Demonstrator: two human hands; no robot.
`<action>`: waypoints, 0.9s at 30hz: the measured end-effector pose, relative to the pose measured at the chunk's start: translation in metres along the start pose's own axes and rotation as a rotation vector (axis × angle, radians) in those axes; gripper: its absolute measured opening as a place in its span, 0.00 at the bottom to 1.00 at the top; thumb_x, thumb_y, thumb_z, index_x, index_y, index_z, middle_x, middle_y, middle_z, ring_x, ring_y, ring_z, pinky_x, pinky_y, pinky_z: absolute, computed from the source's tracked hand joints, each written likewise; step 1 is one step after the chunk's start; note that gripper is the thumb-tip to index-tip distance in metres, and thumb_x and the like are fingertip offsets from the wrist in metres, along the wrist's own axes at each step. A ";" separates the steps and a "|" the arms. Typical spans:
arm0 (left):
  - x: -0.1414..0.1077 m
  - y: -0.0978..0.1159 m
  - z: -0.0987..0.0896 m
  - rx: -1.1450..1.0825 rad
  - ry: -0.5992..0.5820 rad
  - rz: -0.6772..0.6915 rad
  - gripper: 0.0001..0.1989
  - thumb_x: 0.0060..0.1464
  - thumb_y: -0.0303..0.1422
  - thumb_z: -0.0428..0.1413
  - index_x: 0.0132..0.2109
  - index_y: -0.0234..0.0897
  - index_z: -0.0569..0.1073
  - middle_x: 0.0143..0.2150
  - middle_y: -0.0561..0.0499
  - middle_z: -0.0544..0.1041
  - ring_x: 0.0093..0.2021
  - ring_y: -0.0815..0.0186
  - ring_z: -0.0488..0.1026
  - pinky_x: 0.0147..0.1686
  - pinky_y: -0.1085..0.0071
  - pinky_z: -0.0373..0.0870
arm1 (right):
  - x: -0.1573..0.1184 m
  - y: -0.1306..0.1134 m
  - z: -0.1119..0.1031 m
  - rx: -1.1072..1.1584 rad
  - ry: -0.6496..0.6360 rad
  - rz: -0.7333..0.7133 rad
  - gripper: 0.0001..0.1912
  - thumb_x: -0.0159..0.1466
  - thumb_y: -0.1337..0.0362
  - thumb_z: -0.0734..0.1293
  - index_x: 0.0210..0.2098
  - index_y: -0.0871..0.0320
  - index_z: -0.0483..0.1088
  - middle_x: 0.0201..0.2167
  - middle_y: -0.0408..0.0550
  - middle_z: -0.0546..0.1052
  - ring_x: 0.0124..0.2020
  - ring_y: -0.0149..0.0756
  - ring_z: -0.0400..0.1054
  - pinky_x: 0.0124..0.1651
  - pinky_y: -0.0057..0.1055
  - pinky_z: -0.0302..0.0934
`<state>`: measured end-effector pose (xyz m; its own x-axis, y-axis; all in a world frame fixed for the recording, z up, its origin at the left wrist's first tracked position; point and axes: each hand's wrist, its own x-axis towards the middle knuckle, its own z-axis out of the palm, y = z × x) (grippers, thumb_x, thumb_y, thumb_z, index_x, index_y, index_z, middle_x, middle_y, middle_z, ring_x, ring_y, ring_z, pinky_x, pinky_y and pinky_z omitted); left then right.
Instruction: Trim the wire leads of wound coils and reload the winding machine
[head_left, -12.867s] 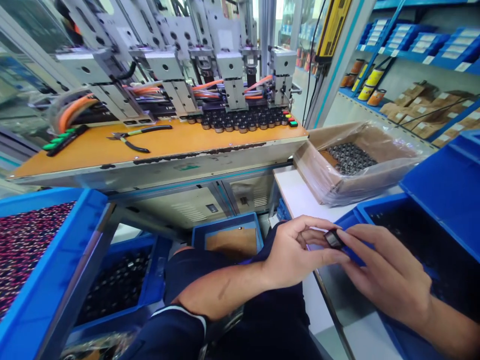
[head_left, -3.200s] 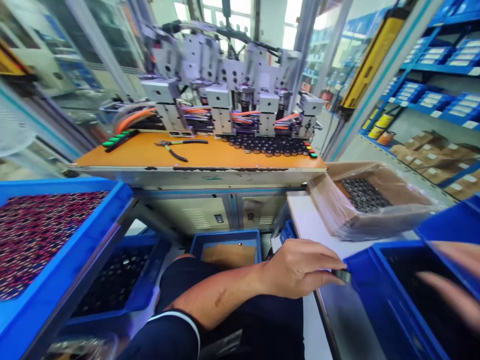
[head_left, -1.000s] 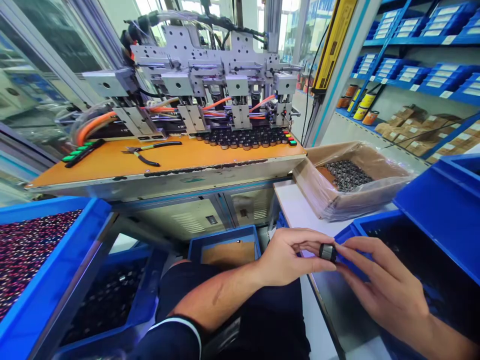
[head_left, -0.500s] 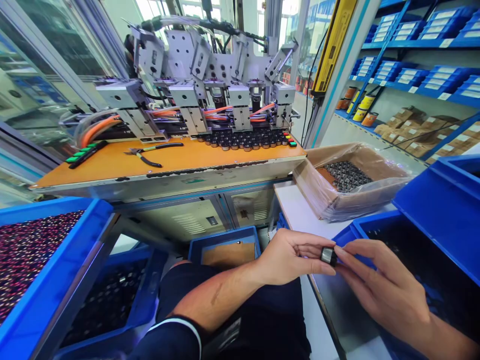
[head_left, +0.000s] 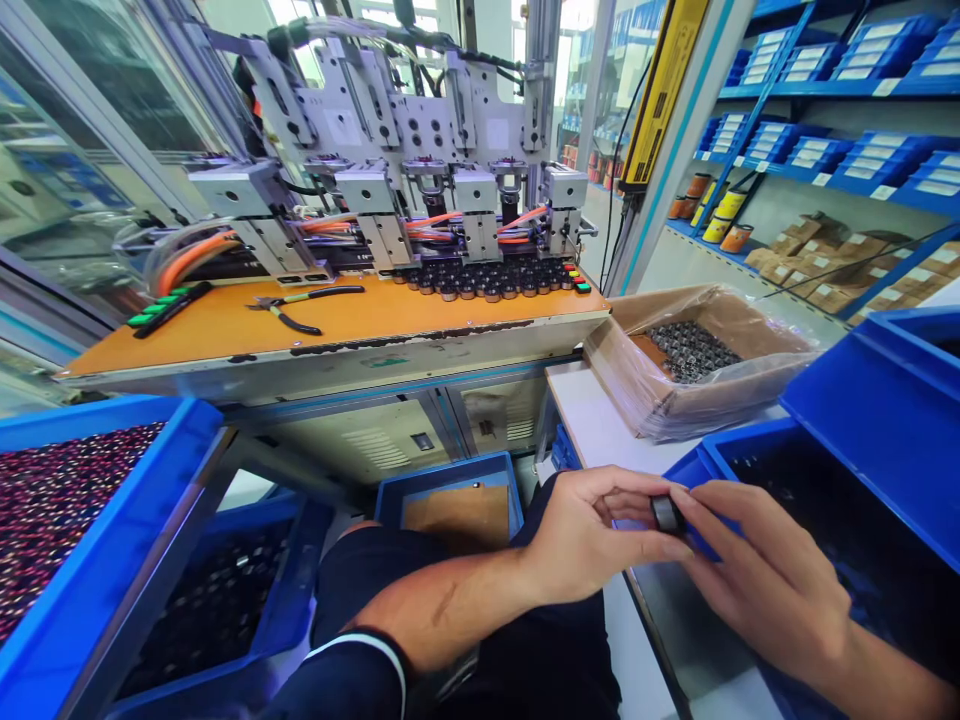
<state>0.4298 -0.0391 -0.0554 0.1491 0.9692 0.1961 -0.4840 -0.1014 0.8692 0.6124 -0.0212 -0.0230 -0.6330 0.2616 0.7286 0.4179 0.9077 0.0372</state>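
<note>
A small cylindrical part [head_left: 665, 515], black with a silver-grey band, sits between my two hands, in front of my lap on the right. My left hand [head_left: 600, 535] pinches it from the left, thumb below and fingers above. From the other side, the fingertips of my right hand [head_left: 772, 575] close on its right end, hiding part of it. Under my right hand lie the edge of a white table and a blue bin [head_left: 720, 455] with dark contents.
A machine bench [head_left: 420, 325] ahead carries pliers [head_left: 300, 303] and rows of black round parts [head_left: 487, 285]. A plastic-lined cardboard box [head_left: 637, 400] of metal parts stands at right. At left, a blue tray [head_left: 82, 560] holds many small reddish pieces; another blue tray [head_left: 517, 480] sits below the bench.
Both hands have shifted slightly right and down with the part, which now shows at a different angle. On the machine, the tilted upper arms have swung to a more upright position.
</note>
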 end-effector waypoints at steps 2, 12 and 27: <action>0.002 0.004 -0.002 0.178 -0.017 0.230 0.24 0.40 0.36 0.72 0.45 0.32 0.80 0.42 0.42 0.82 0.38 0.66 0.80 0.41 0.71 0.79 | 0.002 -0.002 0.000 0.052 -0.006 0.030 0.20 0.65 0.77 0.67 0.57 0.67 0.68 0.46 0.57 0.73 0.47 0.41 0.71 0.49 0.35 0.70; 0.006 0.012 -0.014 0.622 -0.037 0.742 0.14 0.46 0.33 0.69 0.41 0.32 0.81 0.36 0.45 0.81 0.35 0.69 0.79 0.37 0.75 0.78 | 0.007 -0.012 -0.003 0.133 -0.040 0.080 0.12 0.66 0.78 0.65 0.49 0.70 0.69 0.47 0.56 0.73 0.50 0.35 0.69 0.58 0.28 0.65; 0.005 -0.004 -0.011 0.062 -0.131 0.113 0.22 0.54 0.43 0.64 0.52 0.37 0.78 0.44 0.42 0.81 0.43 0.64 0.77 0.47 0.67 0.73 | 0.010 -0.007 -0.003 0.163 -0.036 0.111 0.11 0.67 0.77 0.66 0.49 0.68 0.68 0.45 0.56 0.72 0.49 0.38 0.68 0.53 0.33 0.66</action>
<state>0.4228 -0.0315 -0.0626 0.2096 0.9138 0.3480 -0.4502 -0.2257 0.8639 0.6049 -0.0264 -0.0132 -0.6128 0.3720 0.6972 0.3775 0.9129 -0.1553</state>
